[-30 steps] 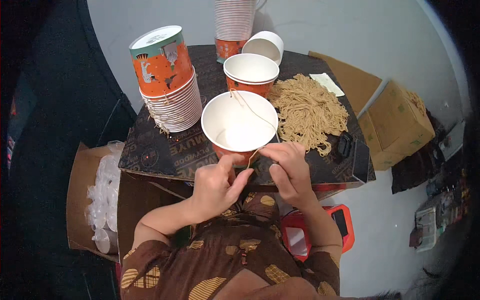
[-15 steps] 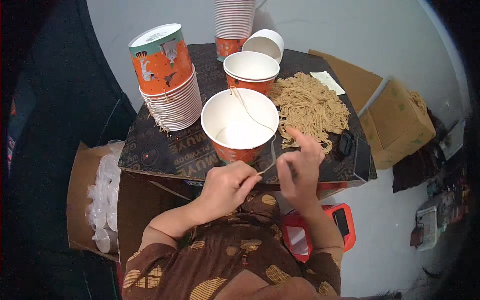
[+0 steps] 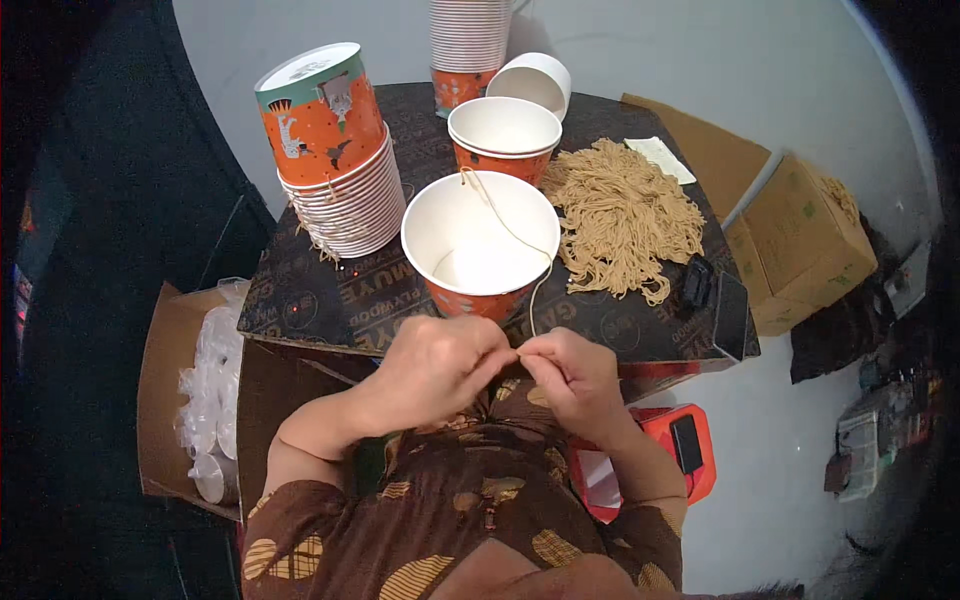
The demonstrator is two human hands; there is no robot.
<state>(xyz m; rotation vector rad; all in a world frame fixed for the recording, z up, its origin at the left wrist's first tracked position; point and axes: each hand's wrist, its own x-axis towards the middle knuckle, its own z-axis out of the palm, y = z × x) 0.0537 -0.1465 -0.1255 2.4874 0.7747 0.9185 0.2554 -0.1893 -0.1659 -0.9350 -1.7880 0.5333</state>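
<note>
An orange paper bucket with a white inside (image 3: 480, 245) stands on the dark board (image 3: 330, 300) in front of me. A thin tan string (image 3: 510, 232) runs from its far rim across the opening and down over the near rim. My left hand (image 3: 440, 362) and my right hand (image 3: 570, 372) meet just below the bucket, fingertips pinched together on the string's end. A second bucket (image 3: 503, 135) stands behind the first. A pile of tan strings (image 3: 625, 215) lies to the right of both.
A tilted stack of orange buckets (image 3: 335, 150) sits at the left, a tall stack (image 3: 468, 45) and a tipped white cup (image 3: 538, 80) at the back. A box of clear plastic lids (image 3: 205, 385) stands lower left, cardboard boxes (image 3: 800, 240) at right, a red item (image 3: 660, 465) below.
My right hand, which was raised with the string pulled out to the side, has come back down to meet my left hand below the bucket. The bucket has stayed put.
</note>
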